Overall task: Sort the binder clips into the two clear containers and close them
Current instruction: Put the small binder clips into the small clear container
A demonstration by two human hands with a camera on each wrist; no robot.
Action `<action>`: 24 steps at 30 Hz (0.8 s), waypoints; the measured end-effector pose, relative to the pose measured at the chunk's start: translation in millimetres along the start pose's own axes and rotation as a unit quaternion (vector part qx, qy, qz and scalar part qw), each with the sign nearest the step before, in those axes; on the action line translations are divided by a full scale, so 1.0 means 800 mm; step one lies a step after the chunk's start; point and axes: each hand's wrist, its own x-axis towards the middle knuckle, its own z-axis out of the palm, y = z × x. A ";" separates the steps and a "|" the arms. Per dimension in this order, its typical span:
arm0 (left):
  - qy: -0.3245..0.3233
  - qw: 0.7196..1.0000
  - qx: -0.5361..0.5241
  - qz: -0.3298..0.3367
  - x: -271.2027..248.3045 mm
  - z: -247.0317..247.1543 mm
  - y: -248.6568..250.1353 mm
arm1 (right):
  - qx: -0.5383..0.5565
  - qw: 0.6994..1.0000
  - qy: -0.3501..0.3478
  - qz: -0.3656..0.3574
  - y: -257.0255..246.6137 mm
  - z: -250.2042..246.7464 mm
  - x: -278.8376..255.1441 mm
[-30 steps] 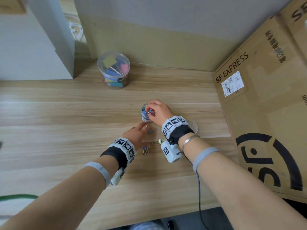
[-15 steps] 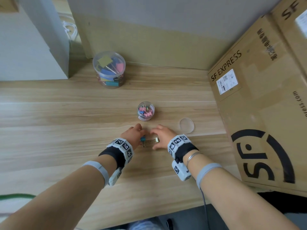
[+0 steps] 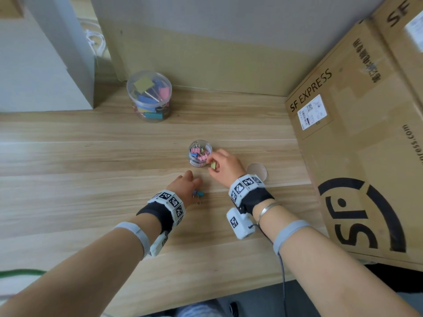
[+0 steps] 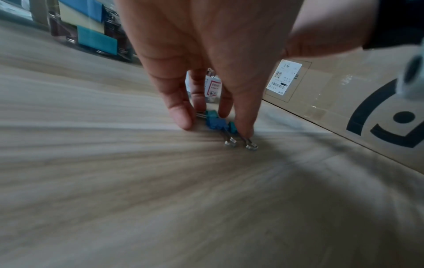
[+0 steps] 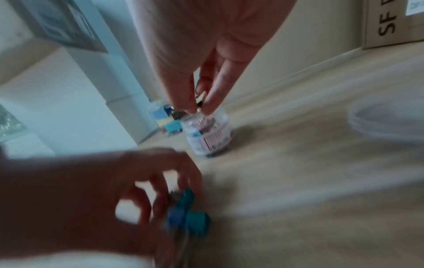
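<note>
A small clear jar (image 3: 200, 153) stands open at the table's middle, holding several small pink and blue clips. My right hand (image 3: 211, 167) hovers at its right rim, pinching a small yellow clip (image 3: 213, 165) between thumb and finger; the right wrist view shows this yellow clip (image 5: 200, 98) just above the small jar (image 5: 207, 134). My left hand (image 3: 194, 186) is down on the table, its fingertips (image 4: 181, 119) closing on both sides of blue and teal clips (image 4: 215, 122). The large clear jar (image 3: 150, 96) at the back left is lidded and full of big clips.
The small jar's clear lid (image 3: 257, 171) lies on the table just right of my right wrist. A large SF Express cardboard box (image 3: 357, 143) walls off the right side. A white box (image 3: 45, 65) stands at the back left.
My right hand lifted from the table beside my left hand and carried the yellow clip up to the small jar. My left hand stayed at the blue clips.
</note>
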 end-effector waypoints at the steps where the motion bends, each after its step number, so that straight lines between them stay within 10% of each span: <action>1: -0.001 1.000 0.000 0.001 -0.001 0.001 -0.001 | 0.005 1.000 0.021 -0.001 -0.003 -0.005 0.011; 8: -0.002 1.000 -0.004 -0.028 -0.001 -0.003 -0.008 | -0.020 1.000 -0.010 0.013 -0.013 -0.006 0.034; 15: 0.015 0.998 0.004 -0.058 0.003 0.000 -0.010 | -0.108 0.956 -0.272 0.001 0.002 0.038 -0.009; 24: 0.040 0.998 0.024 -0.038 0.003 0.005 -0.016 | -0.122 0.959 -0.255 -0.027 0.005 0.049 -0.014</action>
